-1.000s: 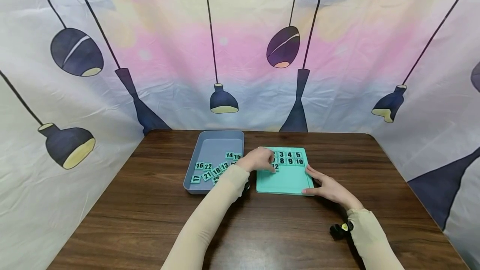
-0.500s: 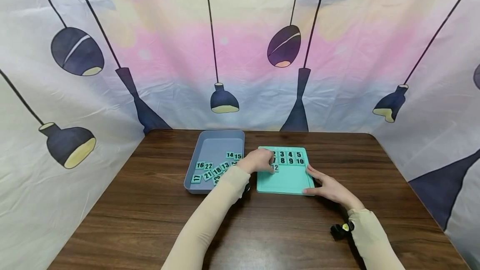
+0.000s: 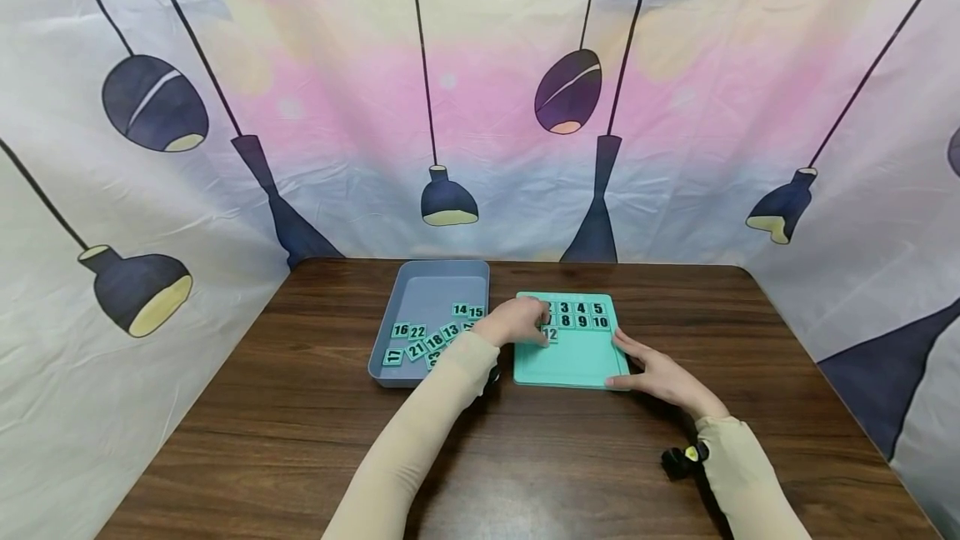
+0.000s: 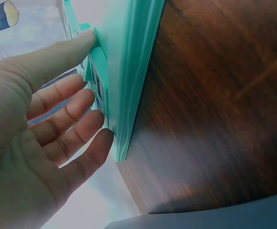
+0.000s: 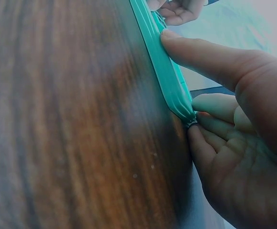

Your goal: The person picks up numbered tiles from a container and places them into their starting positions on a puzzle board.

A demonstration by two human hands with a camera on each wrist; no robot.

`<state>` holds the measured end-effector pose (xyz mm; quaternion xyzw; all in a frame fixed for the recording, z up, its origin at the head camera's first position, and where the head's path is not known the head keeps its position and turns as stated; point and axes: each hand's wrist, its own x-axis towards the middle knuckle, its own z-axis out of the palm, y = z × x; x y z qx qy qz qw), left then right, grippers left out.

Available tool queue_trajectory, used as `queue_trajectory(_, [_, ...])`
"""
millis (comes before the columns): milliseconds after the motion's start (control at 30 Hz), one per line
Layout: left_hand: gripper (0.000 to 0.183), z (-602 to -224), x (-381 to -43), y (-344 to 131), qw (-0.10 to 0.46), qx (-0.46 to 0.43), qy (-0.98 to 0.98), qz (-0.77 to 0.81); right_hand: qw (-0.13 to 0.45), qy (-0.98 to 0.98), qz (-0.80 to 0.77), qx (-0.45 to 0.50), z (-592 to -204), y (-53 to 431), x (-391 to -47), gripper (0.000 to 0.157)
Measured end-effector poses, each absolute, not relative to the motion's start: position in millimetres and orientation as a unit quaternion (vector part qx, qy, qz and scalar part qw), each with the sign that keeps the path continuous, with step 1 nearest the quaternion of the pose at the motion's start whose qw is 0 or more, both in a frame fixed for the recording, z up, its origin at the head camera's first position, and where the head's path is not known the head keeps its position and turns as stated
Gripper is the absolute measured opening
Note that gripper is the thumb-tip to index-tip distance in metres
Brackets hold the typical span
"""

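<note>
A mint-green number puzzle board (image 3: 564,367) lies flat on the table, with number tiles in rows across its upper half. My left hand (image 3: 516,320) reaches over its left side, covering the first tiles of the rows. Thumb and fingertips hold a number tile (image 3: 550,335) marked 12 by its edges. In the left wrist view the left thumb (image 4: 76,46) presses on a slightly raised tile, the other fingers (image 4: 83,131) bent loosely at the board's side. My right hand (image 3: 660,375) grips the board's right edge, its thumb (image 5: 200,52) on the rim.
Left of the board stands a blue-grey tray (image 3: 431,269) holding several loose number tiles (image 3: 415,350), partly hidden behind the left forearm. Both rest on a dark wooden table (image 3: 285,407). Behind hangs a curtain (image 3: 337,107) printed with lamps. A black wrist camera (image 3: 678,463) sits at the right sleeve.
The left thumb and fingertips shift very slightly around the tile marked 12, which moves a little. The right hand and the board stay in place.
</note>
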<state>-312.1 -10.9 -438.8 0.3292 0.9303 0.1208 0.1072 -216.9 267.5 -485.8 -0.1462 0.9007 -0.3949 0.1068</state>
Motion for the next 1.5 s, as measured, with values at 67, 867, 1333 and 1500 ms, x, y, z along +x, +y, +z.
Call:
queue_trajectory(67, [0.035, -438.7, -312.5, -11.4, 0.111, 0.329, 0.930, 0.123, 0.107, 0.900, -0.396, -0.147, -485.8, 267.4, -217.2, 0.097])
queue_trajectory(867, [0.042, -427.0, -311.5, -14.0, 0.146, 0.305, 0.929, 0.151, 0.109, 0.904, -0.385, -0.149, -485.3, 267.3, -217.4, 0.098])
queue_trajectory(1333, [0.042, -368.2, -317.4, -28.1, 0.099, 0.313, 0.913, 0.244, 0.107, 0.901, -0.393, -0.149, -484.5, 268.8, -215.8, 0.098])
queue_trajectory(1500, [0.042, -368.6, -320.0, -43.0, 0.093, 0.296, 0.922, 0.233, 0.107, 0.899, -0.398, -0.149, -485.6, 268.6, -216.2, 0.097])
